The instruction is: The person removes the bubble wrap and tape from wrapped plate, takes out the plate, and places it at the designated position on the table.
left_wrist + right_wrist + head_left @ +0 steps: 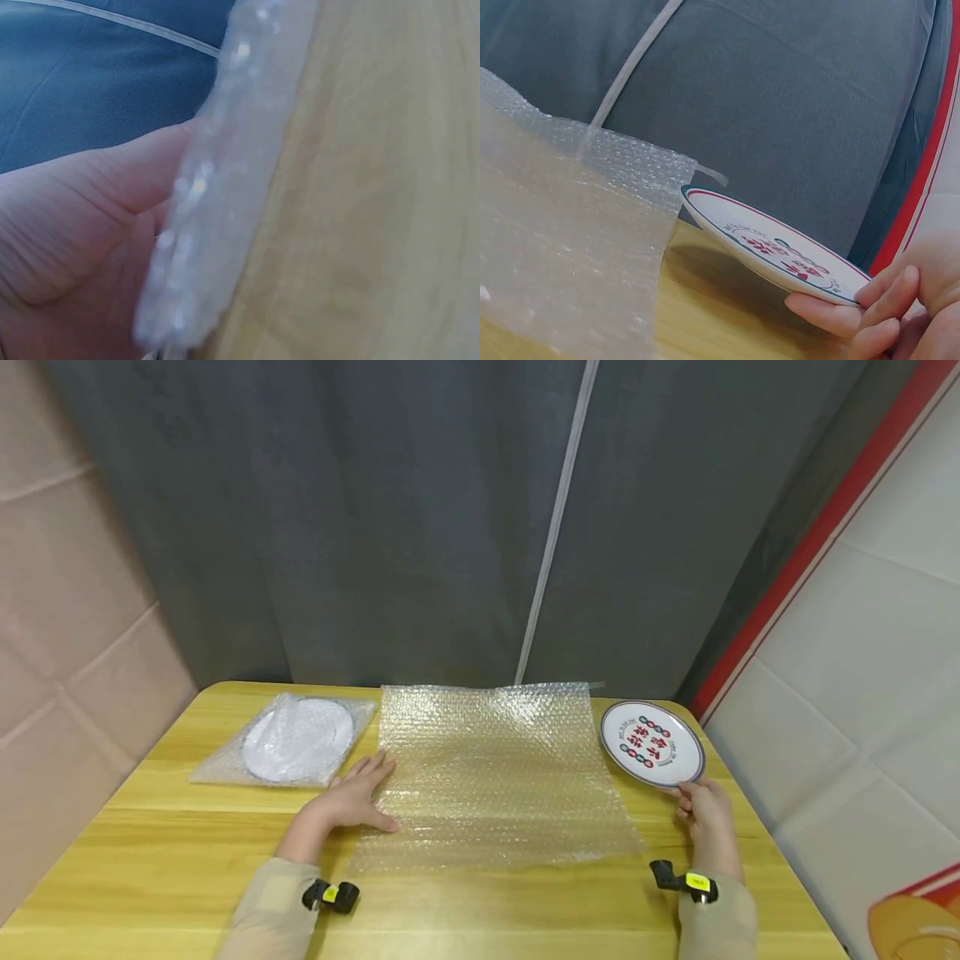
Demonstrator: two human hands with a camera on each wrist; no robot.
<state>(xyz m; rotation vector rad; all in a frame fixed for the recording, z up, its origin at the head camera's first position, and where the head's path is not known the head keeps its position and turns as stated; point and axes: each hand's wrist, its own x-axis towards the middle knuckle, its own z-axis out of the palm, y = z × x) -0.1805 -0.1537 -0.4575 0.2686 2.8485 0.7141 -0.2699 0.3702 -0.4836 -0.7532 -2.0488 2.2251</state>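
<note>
A white plate [618,735] with red lettering and a dark rim is at the table's right side. My right hand [707,814] pinches its near edge, and in the right wrist view the plate [727,217] is tilted, its far side raised off the wood. A sheet of bubble wrap [495,777] lies flat across the middle of the table. My left hand [352,797] rests with spread fingers on the sheet's left edge. In the left wrist view the thumb [150,165] lies against the bubble wrap [225,165]; the other fingers are mostly hidden.
Another plate wrapped in bubble wrap [300,739] lies at the back left of the wooden table [450,914]. A grey curtain [375,527] hangs behind the table's far edge. A white panel with a red stripe [817,560] stands along the right.
</note>
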